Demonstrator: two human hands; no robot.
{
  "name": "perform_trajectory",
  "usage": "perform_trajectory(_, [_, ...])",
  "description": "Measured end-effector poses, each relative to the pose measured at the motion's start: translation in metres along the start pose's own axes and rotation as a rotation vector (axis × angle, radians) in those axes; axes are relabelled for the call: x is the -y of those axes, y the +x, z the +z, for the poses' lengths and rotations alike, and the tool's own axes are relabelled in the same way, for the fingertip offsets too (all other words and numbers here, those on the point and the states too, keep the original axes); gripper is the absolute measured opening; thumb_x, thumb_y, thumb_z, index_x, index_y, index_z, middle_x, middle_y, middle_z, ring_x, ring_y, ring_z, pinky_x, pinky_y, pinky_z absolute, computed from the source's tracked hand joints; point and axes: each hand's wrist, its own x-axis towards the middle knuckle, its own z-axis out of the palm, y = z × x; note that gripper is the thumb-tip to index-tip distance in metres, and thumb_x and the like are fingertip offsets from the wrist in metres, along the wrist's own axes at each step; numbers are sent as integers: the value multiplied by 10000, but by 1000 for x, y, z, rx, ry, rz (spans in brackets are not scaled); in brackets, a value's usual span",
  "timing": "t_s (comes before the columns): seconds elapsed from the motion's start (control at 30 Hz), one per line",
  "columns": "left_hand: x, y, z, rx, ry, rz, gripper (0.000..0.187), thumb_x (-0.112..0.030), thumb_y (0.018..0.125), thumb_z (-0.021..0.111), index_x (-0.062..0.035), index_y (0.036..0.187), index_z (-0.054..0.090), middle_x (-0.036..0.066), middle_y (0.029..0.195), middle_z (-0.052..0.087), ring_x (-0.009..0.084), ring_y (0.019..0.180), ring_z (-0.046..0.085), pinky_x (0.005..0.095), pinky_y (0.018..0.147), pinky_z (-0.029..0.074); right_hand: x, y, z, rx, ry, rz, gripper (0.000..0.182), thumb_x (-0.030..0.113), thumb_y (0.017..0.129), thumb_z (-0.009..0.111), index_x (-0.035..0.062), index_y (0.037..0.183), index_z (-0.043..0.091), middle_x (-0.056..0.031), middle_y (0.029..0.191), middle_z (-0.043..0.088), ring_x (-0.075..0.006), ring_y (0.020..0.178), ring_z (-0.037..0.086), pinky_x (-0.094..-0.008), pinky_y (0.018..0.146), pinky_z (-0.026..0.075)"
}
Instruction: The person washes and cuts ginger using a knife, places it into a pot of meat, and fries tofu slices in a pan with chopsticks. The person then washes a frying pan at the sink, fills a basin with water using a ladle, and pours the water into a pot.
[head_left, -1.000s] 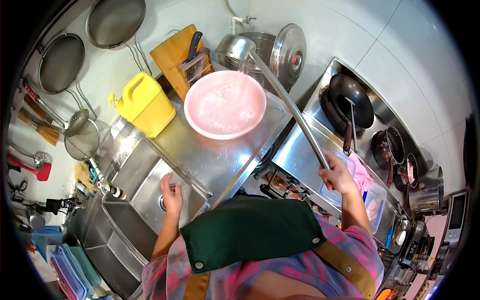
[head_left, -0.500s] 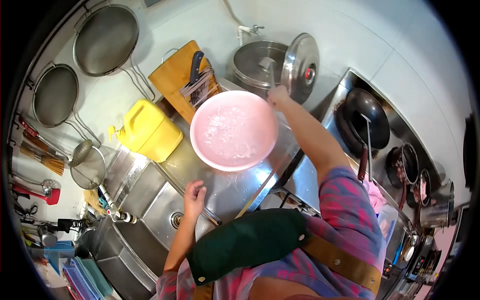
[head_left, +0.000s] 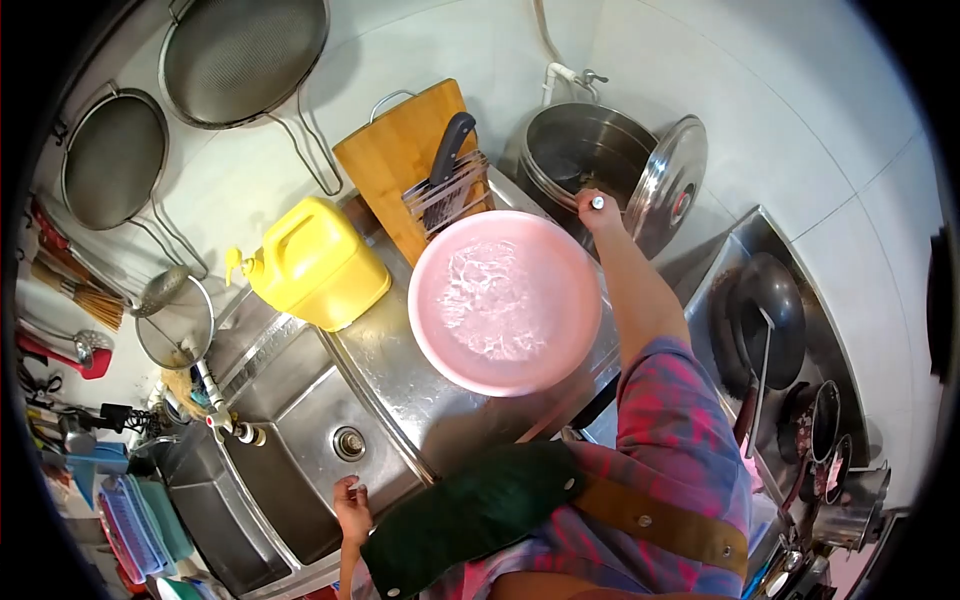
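My right hand (head_left: 597, 212) is closed around the handle of a ladle (head_left: 598, 202), whose handle end points up toward me. The ladle's bowl is down inside the large steel pot (head_left: 545, 180) and mostly hidden. Against the pot's right side leans its round metal lid (head_left: 672, 190). A pink basin (head_left: 428, 345) of rippling water stands on the steel counter, just left of my right forearm. My left hand (head_left: 352, 512) hangs over the front edge of the sink, fingers loosely curled and apart, with nothing in it.
Left of the basin stands a yellow jug (head_left: 320, 265). A cutting board (head_left: 385, 150) and a knife (head_left: 450, 150) in a rack are behind it. The steel sink (head_left: 290, 480) lies at left, strainers (head_left: 245, 55) hang on the wall, and a wok (head_left: 770, 310) sits at right.
My right hand has lowered the ladle into the pot, its handle now upright. My left hand has moved down and left. The view has shifted, and the water's ripples differ.
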Motion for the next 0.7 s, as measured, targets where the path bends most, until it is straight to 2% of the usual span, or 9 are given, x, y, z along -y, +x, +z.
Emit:
perform_trajectory(0.07, [-9, 4, 8, 42, 3, 91, 202, 70, 787, 528, -10, 970, 505, 84, 977, 505, 139, 730, 519, 243, 632, 435, -11, -15, 4, 44, 86, 46, 41, 48, 802, 375, 7, 796, 372, -29, 583, 392, -130, 469, 447, -230, 410, 462])
perform_trajectory(0.13, [-30, -3, 19, 36, -18, 161, 195, 70, 787, 526, -6, 964, 503, 89, 972, 507, 149, 732, 525, 246, 642, 439, -24, -43, 0, 60, 200, 173, 212, 77, 838, 380, -52, 1007, 382, -12, 592, 405, -119, 458, 431, -230, 417, 475])
perform_trajectory(0.17, [-40, -2, 21, 39, 36, 206, 187, 73, 782, 528, -2, 952, 514, 90, 975, 507, 156, 747, 526, 248, 657, 440, -41, -74, 5, 104, 191, 177, 440, 131, 870, 366, -99, 1214, 218, -6, 588, 404, -116, 457, 427, -240, 416, 451])
perform_trajectory(0.27, [-35, 14, 28, 68, -81, 239, 178, 74, 778, 531, 3, 941, 523, 97, 983, 505, 167, 784, 532, 247, 683, 442, -53, -118, -6, 270, 187, 274, 484, 200, 903, 337, -109, 1255, 211, -9, 593, 409, -118, 457, 425, -247, 417, 409])
perform_trajectory(0.3, [-38, 24, 27, 82, -61, 320, 162, 72, 781, 531, 8, 930, 530, 101, 991, 501, 174, 826, 536, 241, 717, 437, -56, -128, -2, 284, 182, 316, 497, 268, 928, 303, -104, 1252, 242, -7, 594, 400, -118, 460, 426, -253, 423, 380])
perform_trajectory(0.43, [-34, 40, 18, 137, -130, 326, 163, 78, 779, 523, 13, 929, 530, 107, 1000, 494, 183, 855, 539, 242, 739, 434, -90, -190, 27, 345, 72, 349, 452, 225, 928, 338, -101, 1236, 284, -19, 625, 397, -103, 462, 423, -232, 412, 370])
perform_trajectory(0.57, [-47, 43, 24, 177, -51, 289, 176, 61, 777, 536, 14, 946, 536, 113, 1017, 497, 200, 879, 531, 251, 734, 436, -116, -267, 53, 335, -24, 344, 398, 164, 920, 373, -81, 1229, 320, -23, 663, 399, -80, 463, 414, -204, 396, 352])
perform_trajectory(0.67, [-26, 57, 33, 167, -15, 488, 186, 51, 772, 547, 0, 951, 547, 118, 1037, 505, 208, 876, 529, 259, 715, 446, -137, -321, 64, 346, -76, 376, 410, 154, 922, 369, -60, 1263, 297, -25, 679, 401, -72, 467, 427, -199, 365, 342])
perform_trajectory(0.7, [-41, 54, 34, 169, -4, 484, 202, 38, 770, 558, -10, 965, 554, 121, 1053, 511, 197, 814, 545, 263, 680, 460, -142, -339, 65, 333, -116, 383, 413, 148, 920, 367, -57, 1270, 291, -26, 681, 401, -70, 467, 429, -200, 358, 339])
